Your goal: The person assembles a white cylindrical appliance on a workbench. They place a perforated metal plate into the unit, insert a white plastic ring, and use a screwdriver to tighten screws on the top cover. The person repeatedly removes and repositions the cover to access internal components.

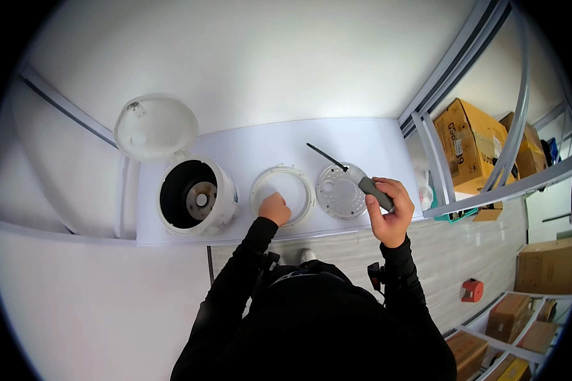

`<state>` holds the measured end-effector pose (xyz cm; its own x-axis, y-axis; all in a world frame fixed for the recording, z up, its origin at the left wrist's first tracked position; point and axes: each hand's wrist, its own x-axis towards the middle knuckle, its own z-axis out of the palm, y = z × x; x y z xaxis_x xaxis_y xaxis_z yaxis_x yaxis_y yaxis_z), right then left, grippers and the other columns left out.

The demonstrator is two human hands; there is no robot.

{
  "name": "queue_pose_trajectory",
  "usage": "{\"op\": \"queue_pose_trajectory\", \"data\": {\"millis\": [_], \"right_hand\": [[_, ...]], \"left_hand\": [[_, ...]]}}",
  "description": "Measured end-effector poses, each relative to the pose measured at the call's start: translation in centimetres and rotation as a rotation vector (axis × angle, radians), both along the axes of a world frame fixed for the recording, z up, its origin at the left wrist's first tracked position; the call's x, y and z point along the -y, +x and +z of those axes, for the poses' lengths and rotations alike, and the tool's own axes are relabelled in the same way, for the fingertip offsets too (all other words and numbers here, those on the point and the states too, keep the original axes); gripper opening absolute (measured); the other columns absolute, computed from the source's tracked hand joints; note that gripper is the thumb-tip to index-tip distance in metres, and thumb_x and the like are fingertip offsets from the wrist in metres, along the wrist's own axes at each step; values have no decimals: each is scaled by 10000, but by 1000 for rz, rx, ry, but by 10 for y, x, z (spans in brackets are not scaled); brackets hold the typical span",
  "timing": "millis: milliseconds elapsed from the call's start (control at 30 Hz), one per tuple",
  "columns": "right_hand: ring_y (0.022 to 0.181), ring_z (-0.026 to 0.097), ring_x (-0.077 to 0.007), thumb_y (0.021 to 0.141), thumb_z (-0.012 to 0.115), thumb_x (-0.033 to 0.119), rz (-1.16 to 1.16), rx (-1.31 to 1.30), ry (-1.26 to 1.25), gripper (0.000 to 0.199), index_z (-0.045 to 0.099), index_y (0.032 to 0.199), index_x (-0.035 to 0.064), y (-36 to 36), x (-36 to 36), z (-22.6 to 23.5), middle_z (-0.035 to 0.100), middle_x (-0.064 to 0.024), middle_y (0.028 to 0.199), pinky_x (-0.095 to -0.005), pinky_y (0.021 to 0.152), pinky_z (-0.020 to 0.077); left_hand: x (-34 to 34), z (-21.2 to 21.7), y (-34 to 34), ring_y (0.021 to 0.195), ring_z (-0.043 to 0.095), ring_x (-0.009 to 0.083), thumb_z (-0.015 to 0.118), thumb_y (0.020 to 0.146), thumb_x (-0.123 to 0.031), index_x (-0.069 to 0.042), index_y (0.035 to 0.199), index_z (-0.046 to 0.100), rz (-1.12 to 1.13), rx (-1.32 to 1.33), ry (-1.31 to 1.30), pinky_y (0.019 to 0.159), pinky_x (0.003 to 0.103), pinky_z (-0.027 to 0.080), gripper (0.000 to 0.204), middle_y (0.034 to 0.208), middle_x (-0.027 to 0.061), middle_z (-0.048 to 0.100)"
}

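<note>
My right hand [393,211] is wrapped round the grey handle of an electric screwdriver [367,185], its long dark bit pointing up and left over the table. Under the tool lies a round, pale plate with many small holes [338,202]. My left hand [274,209] is closed, resting at the lower inner part of a white plastic ring [310,197]; anything in its fingers is hidden. To the left stands a white rice cooker [225,213] with its lid [156,127] swung up, showing a dark inside and a round metal heating plate [201,200].
All of this sits on a white table [254,139] against a pale wall. Right of it, a metal frame [433,155] stands before large cardboard boxes [467,143]. A red stool [472,290] is on the floor, near shelves with more boxes [510,315] at lower right.
</note>
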<state>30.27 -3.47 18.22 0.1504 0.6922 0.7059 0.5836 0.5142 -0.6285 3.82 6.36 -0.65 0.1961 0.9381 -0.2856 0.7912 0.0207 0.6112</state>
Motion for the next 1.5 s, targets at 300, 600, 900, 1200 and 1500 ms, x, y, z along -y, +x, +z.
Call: {"op": "queue_pose_trajectory", "data": {"millis": [300, 600, 900, 1200, 1500], "right_hand": [[926, 711, -320, 803, 758, -3, 78, 13, -33, 244, 669, 1030, -13, 22, -13, -8, 708, -207, 1032, -354, 817, 557], [937, 716, -320, 802, 762, 3, 148, 13, -66, 250, 675, 1036, -7, 22, -22, -15, 708, -205, 1032, -357, 825, 561], [938, 717, -315, 808, 763, 3, 181, 18, -70, 252, 674, 1044, -5, 21, -29, -14, 709, -205, 1038, -351, 821, 562], [931, 720, -315, 810, 760, -1, 179, 26, -59, 252, 673, 1046, -2, 20, -32, -14, 708, -201, 1036, -352, 815, 565], [936, 720, -319, 814, 766, 2, 199, 36, -60, 259, 672, 1055, 1, 16, -35, -12, 707, -202, 1046, -355, 816, 566]], "left_hand": [[2, 3, 15, 944, 607, 406, 600, 834, -11, -34, 893, 644, -4, -40, 356, 820, 488, 507, 77, 980, 166, 645], [7, 1, 20, 967, 595, 372, 531, 876, -12, -58, 956, 702, 15, -14, 459, 849, 452, 511, 194, 973, 126, 670], [9, -4, 19, 978, 595, 361, 524, 863, 1, -59, 964, 694, 47, 29, 485, 859, 448, 507, 207, 988, 117, 668], [6, -3, 9, 1008, 596, 391, 560, 823, 68, -51, 1020, 684, 19, 97, 462, 873, 469, 501, 262, 1035, 151, 649], [8, 4, 4, 1072, 605, 377, 580, 837, 68, -43, 1065, 683, 26, 116, 409, 915, 456, 504, 274, 1105, 151, 653]]}}
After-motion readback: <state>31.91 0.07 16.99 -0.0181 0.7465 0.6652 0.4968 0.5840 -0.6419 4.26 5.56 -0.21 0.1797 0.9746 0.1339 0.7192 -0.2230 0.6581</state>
